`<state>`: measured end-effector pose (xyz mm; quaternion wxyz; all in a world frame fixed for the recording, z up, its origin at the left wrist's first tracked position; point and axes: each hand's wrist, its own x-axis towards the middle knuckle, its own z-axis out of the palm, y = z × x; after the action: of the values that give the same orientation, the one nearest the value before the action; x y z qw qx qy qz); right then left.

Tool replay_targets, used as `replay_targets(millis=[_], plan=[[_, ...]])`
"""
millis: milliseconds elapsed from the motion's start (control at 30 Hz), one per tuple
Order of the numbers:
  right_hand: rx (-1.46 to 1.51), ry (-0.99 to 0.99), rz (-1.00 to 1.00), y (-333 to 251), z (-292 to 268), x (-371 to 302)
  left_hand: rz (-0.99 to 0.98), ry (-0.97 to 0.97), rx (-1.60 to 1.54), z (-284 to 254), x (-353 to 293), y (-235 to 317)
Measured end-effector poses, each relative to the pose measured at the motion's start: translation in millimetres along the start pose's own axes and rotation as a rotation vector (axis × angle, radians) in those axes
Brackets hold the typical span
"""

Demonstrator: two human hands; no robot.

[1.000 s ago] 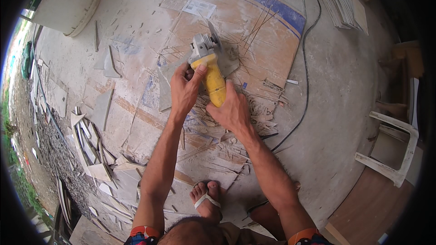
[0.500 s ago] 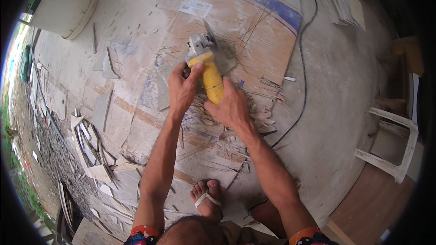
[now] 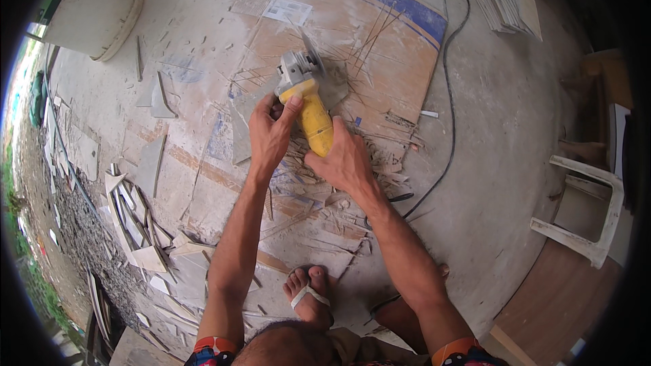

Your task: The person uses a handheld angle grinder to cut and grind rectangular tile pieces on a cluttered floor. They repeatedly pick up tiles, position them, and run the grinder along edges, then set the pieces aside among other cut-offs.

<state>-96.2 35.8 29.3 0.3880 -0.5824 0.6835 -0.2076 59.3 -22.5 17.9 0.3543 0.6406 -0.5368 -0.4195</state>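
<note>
Both my hands grip a yellow angle grinder [image 3: 314, 125] with a grey metal head, held over the ground ahead of me. My left hand [image 3: 270, 132] wraps the front of its body near the head, thumb on the yellow casing. Around the rear of the body my right hand [image 3: 344, 159] is closed. The thin cutting disc [image 3: 313, 49] stands on edge at the front right of the head; whether it spins I cannot tell. Beneath the grinder lies a grey tile [image 3: 336, 91], partly hidden by the tool and my left hand.
A dusty cardboard sheet [image 3: 400, 74] with thin scored lines lies under the work. Broken tile strips [image 3: 146, 224] are heaped at the left. A black cable [image 3: 447, 102] curves along the right. Also around are a pale bucket [image 3: 95, 17], stacked tiles [image 3: 498, 3] and a white plastic frame [image 3: 603, 224].
The dusty haze around the disc looks thinner, and the grey tile's edges show more clearly. Both hands keep their hold on the grinder, which has hardly moved.
</note>
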Motion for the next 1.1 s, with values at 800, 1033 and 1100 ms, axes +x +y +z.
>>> replay_targets(millis=[800,1033,1100], plan=[[0.005,-0.01,0.012,5,-6,-20,-0.006,-0.049,0.021,-2,-16,-5],[-0.001,-0.007,0.016,8,-4,-24,0.005,-0.054,0.007,0,-24,4],[-0.002,0.001,0.009,13,-3,-24,0.018,-0.065,-0.007,0,-28,11]])
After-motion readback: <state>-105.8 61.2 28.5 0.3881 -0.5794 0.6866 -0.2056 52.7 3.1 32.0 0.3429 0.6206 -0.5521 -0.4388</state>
